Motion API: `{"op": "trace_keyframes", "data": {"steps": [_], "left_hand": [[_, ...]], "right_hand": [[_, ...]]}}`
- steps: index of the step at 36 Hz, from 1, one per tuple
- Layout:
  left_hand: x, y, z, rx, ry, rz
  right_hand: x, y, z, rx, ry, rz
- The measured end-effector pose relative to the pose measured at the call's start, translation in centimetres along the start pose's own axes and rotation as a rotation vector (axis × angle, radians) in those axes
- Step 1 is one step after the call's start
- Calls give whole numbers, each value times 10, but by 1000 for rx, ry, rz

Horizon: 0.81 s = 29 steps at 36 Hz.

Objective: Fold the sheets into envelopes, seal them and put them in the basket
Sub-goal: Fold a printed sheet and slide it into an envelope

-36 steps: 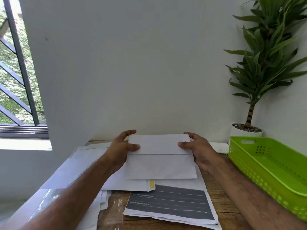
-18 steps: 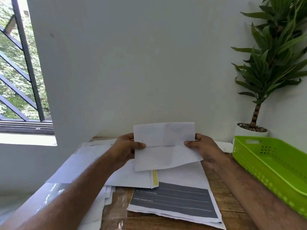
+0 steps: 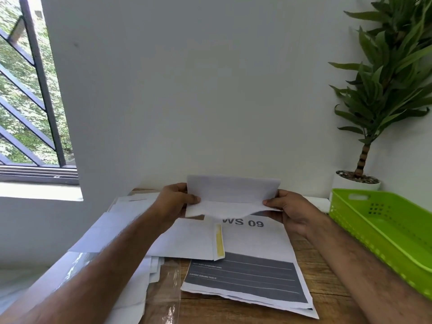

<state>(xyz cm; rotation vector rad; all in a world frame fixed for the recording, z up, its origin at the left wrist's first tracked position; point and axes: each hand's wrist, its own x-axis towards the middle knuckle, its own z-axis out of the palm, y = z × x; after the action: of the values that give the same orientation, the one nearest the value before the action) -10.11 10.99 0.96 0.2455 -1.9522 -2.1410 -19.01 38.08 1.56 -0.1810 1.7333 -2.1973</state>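
Observation:
A white envelope (image 3: 230,195) is lifted off the table near the far wall, its flap standing up and its body sagging underneath. My left hand (image 3: 174,202) pinches its left edge and my right hand (image 3: 288,210) pinches its right edge, thumbs on the near face. Below it lies a printed sheet (image 3: 252,260) marked "WS 09" with a dark grey band. Another envelope (image 3: 187,239) with a yellow adhesive strip (image 3: 218,239) lies on the paper pile at the left. The green basket (image 3: 383,232) stands at the right and looks empty.
A potted plant (image 3: 364,157) in a white pot stands in the back right corner behind the basket. Loose white sheets (image 3: 121,220) and clear plastic sleeves (image 3: 163,293) cover the left of the wooden table (image 3: 327,288). A barred window (image 3: 30,90) is at the left.
Both hands have raised the envelope off the sheets and tipped its flap upright. The "WS 09" print under it has come into sight.

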Motion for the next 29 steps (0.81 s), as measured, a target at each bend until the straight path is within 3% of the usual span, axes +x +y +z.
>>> {"op": "trace_keyframes", "data": {"steps": [7, 14, 22, 29], "left_hand": [[-2, 3, 2, -174, -103, -67], [-7, 8, 3, -245, -111, -128], [-8, 1, 11, 45, -3, 0], [-14, 4, 15, 184, -20, 62]], "right_hand": [[0, -2, -1, 120, -43, 49], [-8, -5, -3, 76, -92, 86], [-7, -1, 0, 7, -100, 52], [-10, 3, 2, -162, -78, 110]]}}
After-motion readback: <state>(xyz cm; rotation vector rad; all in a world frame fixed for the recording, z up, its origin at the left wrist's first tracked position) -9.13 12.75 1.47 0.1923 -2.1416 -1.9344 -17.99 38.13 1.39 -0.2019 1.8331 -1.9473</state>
